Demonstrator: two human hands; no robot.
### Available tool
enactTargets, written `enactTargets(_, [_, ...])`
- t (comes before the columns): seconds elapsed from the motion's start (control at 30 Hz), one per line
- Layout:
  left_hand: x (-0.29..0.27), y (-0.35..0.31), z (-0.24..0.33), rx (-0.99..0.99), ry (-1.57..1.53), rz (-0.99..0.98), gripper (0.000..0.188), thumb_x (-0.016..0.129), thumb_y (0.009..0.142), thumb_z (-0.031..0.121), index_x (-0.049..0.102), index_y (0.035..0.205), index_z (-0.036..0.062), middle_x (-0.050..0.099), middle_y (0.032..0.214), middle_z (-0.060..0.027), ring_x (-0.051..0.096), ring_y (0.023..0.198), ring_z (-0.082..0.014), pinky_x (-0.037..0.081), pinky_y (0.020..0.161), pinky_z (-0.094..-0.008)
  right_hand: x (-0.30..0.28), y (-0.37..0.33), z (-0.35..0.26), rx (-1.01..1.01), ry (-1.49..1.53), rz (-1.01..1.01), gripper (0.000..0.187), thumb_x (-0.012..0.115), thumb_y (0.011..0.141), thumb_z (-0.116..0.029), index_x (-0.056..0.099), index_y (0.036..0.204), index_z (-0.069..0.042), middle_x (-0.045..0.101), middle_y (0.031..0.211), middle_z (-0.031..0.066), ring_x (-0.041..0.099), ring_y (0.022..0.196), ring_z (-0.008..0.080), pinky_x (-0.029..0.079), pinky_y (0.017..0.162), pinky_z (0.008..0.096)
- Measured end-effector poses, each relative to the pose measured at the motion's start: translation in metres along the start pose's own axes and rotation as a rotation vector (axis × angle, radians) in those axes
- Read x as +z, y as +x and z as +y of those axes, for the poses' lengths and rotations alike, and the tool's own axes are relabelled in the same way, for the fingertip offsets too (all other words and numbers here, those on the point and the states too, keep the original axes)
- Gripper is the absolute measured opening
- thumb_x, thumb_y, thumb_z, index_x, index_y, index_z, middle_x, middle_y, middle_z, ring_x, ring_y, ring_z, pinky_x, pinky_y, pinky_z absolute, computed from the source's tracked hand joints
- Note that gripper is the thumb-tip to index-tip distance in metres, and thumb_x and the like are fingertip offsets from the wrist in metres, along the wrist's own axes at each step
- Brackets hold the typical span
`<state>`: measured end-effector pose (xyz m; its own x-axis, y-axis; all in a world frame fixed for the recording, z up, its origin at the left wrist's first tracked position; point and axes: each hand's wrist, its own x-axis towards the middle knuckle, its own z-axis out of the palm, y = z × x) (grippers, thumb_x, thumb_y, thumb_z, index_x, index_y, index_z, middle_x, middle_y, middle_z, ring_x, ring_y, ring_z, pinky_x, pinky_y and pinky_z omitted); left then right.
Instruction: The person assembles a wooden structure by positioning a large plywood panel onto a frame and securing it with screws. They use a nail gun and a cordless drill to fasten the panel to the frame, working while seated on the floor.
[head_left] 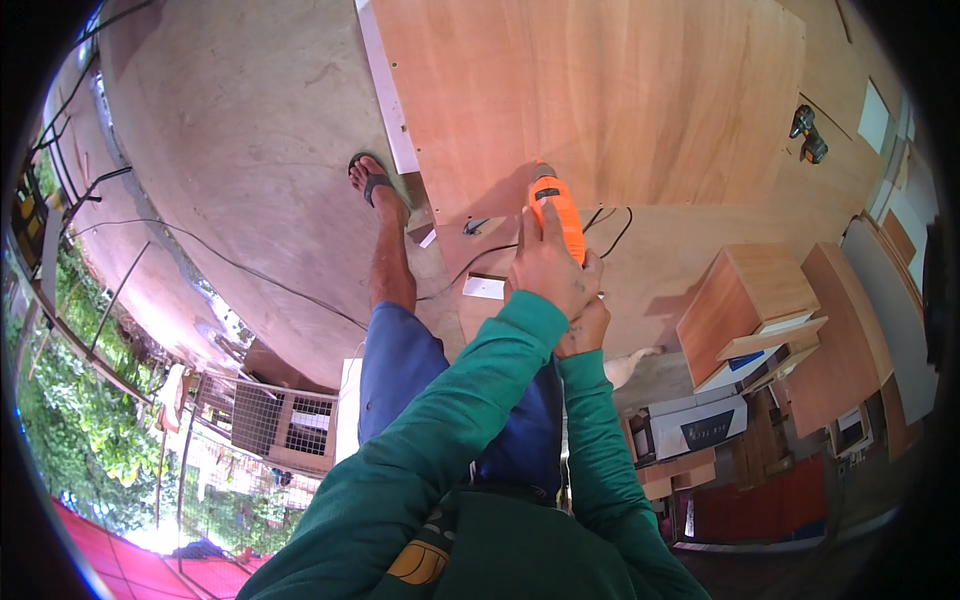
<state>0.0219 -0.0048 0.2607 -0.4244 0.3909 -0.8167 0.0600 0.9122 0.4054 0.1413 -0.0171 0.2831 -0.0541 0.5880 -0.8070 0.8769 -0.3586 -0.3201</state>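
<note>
An orange power drill [562,222] points away from me, its nose over the near edge of a large plywood panel [620,90]. My left hand [548,262] lies over the drill's body, fingers wrapped along its top. Behind and below it, my right hand [588,325] closes round the drill's rear, partly hidden by the left. Whether the drill's tip touches the wood I cannot tell. Small dark holes or screw heads dot the panel's edges. A black cord [625,228] loops on the floor just right of the drill.
A second, dark cordless drill [808,135] lies on wood at the far right. Wooden boxes [750,300] and leaning boards [840,330] stand to the right. A long cable [250,268] crosses the concrete floor [240,130] at left, near my sandaled foot [370,178].
</note>
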Motion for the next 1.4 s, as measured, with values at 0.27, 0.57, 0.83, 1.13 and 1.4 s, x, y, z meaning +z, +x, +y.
enactTargets(0.27, [-0.002, 0.013, 0.001, -0.005, 0.028, 0.021, 0.098, 0.077, 0.083, 0.035, 0.037, 0.163, -0.0047, 0.044, 0.158, -0.0386, 0.063, 0.129, -0.0542, 0.059, 0.100, -0.0564, 0.006, 0.012, 0.001, -0.030, -0.060, 0.007, 0.052, 0.088, 0.084, -0.037, 0.074, 0.116, 0.002, 0.081, 0.104, 0.0231, 0.080, 0.099, 0.0353, 0.061, 0.085, 0.0414])
enactTargets(0.57, [-0.006, 0.012, -0.001, -0.024, -0.019, -0.002, 0.096, 0.076, 0.085, 0.033, 0.035, 0.164, -0.0029, 0.042, 0.162, -0.0338, 0.062, 0.130, -0.0524, 0.059, 0.099, -0.0560, 0.007, 0.012, 0.014, -0.158, -0.069, 0.029, 0.052, 0.086, 0.084, -0.035, 0.072, 0.119, 0.000, 0.079, 0.098, 0.0247, 0.079, 0.096, 0.0411, 0.060, 0.081, 0.0438])
enactTargets(0.83, [-0.004, 0.009, 0.000, -0.016, 0.051, 0.083, 0.093, 0.079, 0.081, 0.036, 0.045, 0.158, -0.0044, 0.049, 0.156, -0.0387, 0.070, 0.118, -0.0533, 0.060, 0.099, -0.0542, 0.036, 0.018, 0.046, -0.181, 0.173, 0.109, 0.046, 0.082, 0.088, -0.030, 0.071, 0.123, -0.001, 0.079, 0.103, 0.0234, 0.078, 0.096, 0.0403, 0.060, 0.080, 0.0427])
enactTargets(1.13, [-0.021, -0.032, 0.014, 0.035, 0.010, 0.035, 0.093, 0.079, 0.085, 0.037, 0.041, 0.159, -0.0034, 0.048, 0.156, -0.0392, 0.062, 0.131, -0.0545, 0.054, 0.108, -0.0549, 0.000, -0.031, 0.003, -0.144, 0.144, 0.065, 0.052, 0.083, 0.087, -0.034, 0.071, 0.123, 0.000, 0.079, 0.101, 0.0247, 0.078, 0.098, 0.0426, 0.060, 0.082, 0.0459])
enactTargets(1.4, [-0.061, -0.123, 0.025, 0.274, -0.315, 0.008, 0.117, 0.094, 0.078, 0.037, 0.028, 0.165, -0.0033, 0.041, 0.162, -0.0323, 0.047, 0.150, -0.0427, 0.043, 0.121, -0.0489, -0.087, -0.091, -0.030, -0.221, 0.047, -0.031, 0.042, 0.082, 0.087, -0.030, 0.073, 0.114, 0.002, 0.078, 0.096, 0.0269, 0.077, 0.095, 0.0462, 0.061, 0.082, 0.0468])
